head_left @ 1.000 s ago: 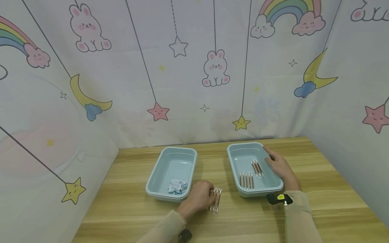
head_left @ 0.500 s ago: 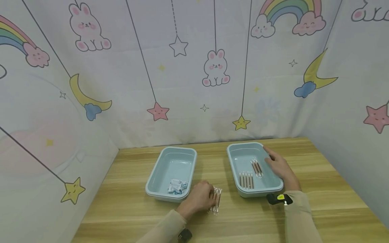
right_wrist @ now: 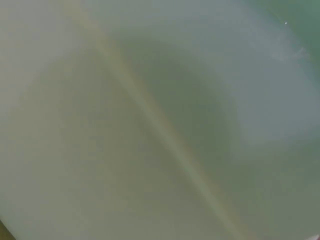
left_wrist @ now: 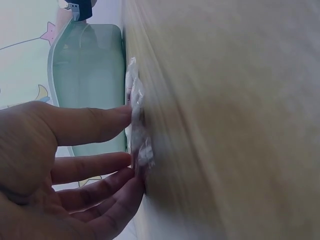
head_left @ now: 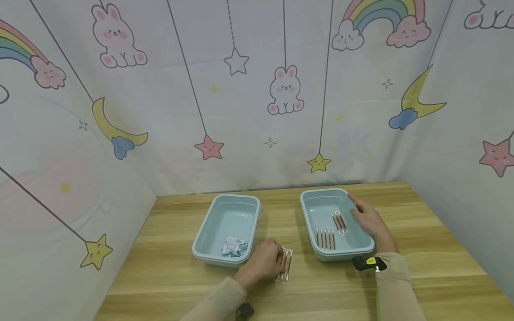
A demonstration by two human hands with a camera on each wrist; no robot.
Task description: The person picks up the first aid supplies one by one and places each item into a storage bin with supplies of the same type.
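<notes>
My left hand (head_left: 263, 261) is low over the table between two light blue trays. Its thumb and bent fingers pinch at a clear-wrapped strip of cotton swabs (head_left: 287, 265) with brown sticks and white tips. In the left wrist view, the fingertips touch the crinkled wrapper (left_wrist: 137, 115), which lies against the wood. My right hand (head_left: 371, 223) holds the right side of the right tray (head_left: 321, 192), thumb at the rim; its other fingers are partly hidden. Inside that tray lie two groups of wrapped cotton swabs (head_left: 325, 239). The right wrist view is blurred, mostly pale tray surface.
The left tray (head_left: 198, 240) holds a small heap of white and blue sachets (head_left: 234, 246) at its near end. Beneath everything is a wood-grain table (head_left: 313, 294). A printed cloth backdrop (head_left: 249, 111) stands along the back and sides.
</notes>
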